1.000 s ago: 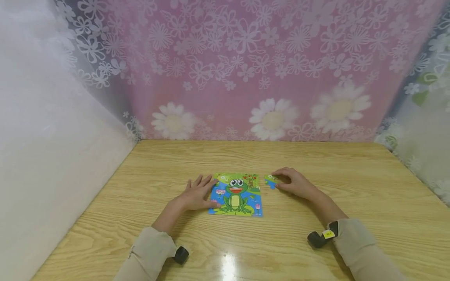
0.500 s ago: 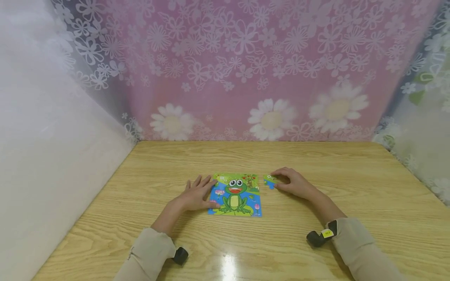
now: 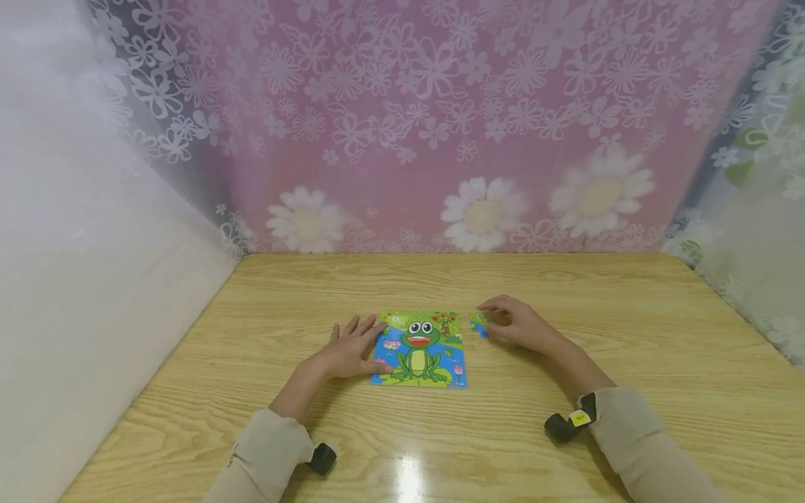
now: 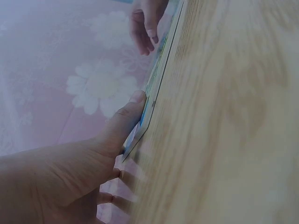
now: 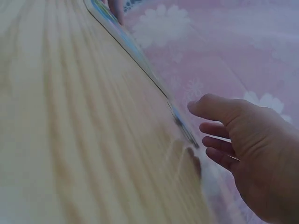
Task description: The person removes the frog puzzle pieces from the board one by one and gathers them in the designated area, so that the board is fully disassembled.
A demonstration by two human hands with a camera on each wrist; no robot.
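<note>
A square jigsaw puzzle with a smiling green frog lies on the table. My left hand rests at its left side, fingers spread along the edge. In the left wrist view the thumb presses on the puzzle's near corner. Just right of the puzzle lies a single puzzle piece, green and blue, with a gap between them. My right hand hovers over this piece, thumb and fingers apart. From the right wrist, the piece lies flat beneath the fingers, which do not grip it.
The wood-grain table reaches back to a pink flowered curtain. A white sheet hangs along the left side. Each cuff carries a small black camera, one of them the right wrist camera.
My right hand has shifted slightly left and up, covering more of the loose piece, with its fingers coming off it. The left hand stays on the puzzle.
</note>
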